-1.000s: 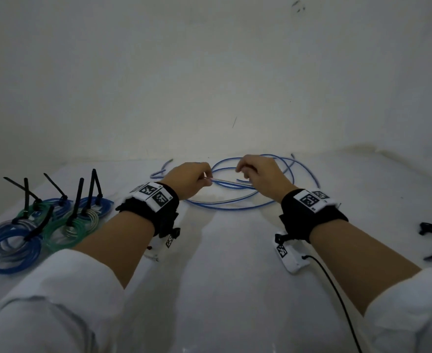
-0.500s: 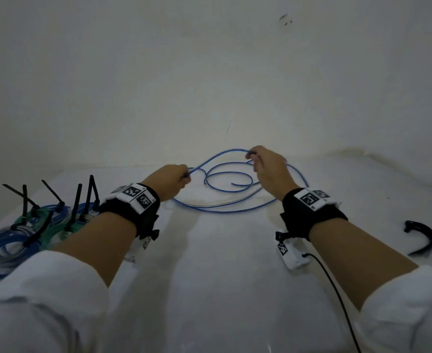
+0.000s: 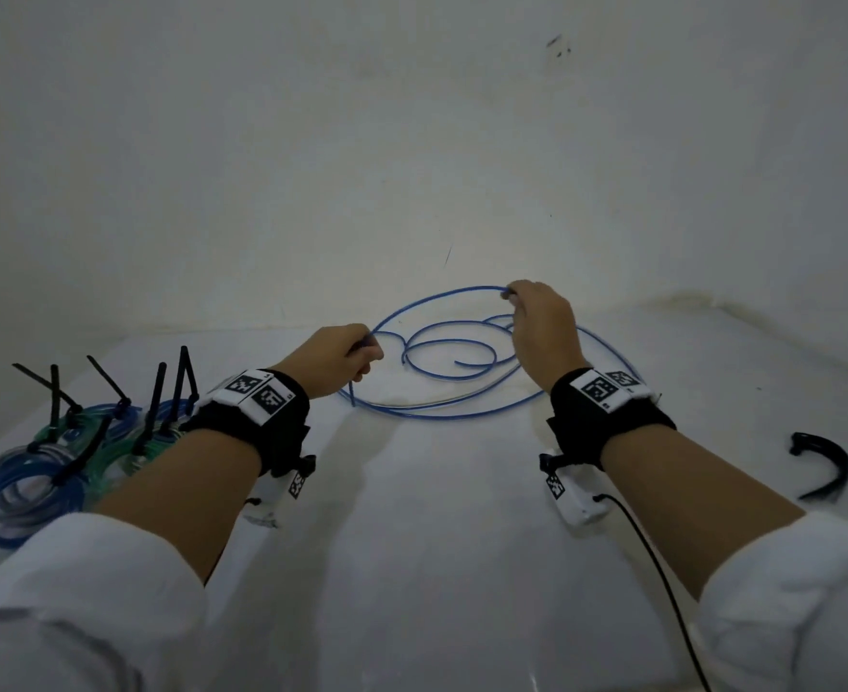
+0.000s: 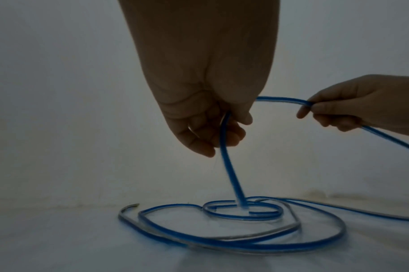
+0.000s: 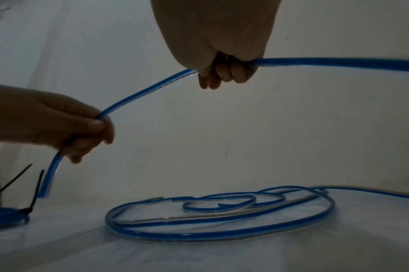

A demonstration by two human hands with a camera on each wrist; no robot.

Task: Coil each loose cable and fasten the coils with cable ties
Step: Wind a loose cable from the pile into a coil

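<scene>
my left hand (image 3: 334, 359) pinched the blue cable (image 3: 442, 414) close to its end, with my fingers curled round it. the short end hung down from my fist toward the white table (image 3: 437, 541). i held it there, i think, so the end would stay put and give me a start for the coil.

my right hand (image 3: 542, 332) pinched the same cable a bit further along, fingers curled round it too. my hands were apart, and the piece of cable between them made a raised arch in the air. my right hand was up higher and further back. i think that was so i could bring a loop round to my left hand.

the rest of the cable lay on the table under and between my hands, in a few loose rings, big ones round small ones. its other end lay free in the middle of the rings. this cable was not coiled up tight yet, and it had no tie on it.

on my left side sat the finished coils (image 3: 27, 486), blue and green, close together, with black cable ties (image 3: 155, 407) sticking up from them. they were put aside there, out of the way of my work. one more black cable tie (image 3: 826, 464) lay bent on the table to my right, well apart from the cable. i think that one was waiting for this coil.
</scene>
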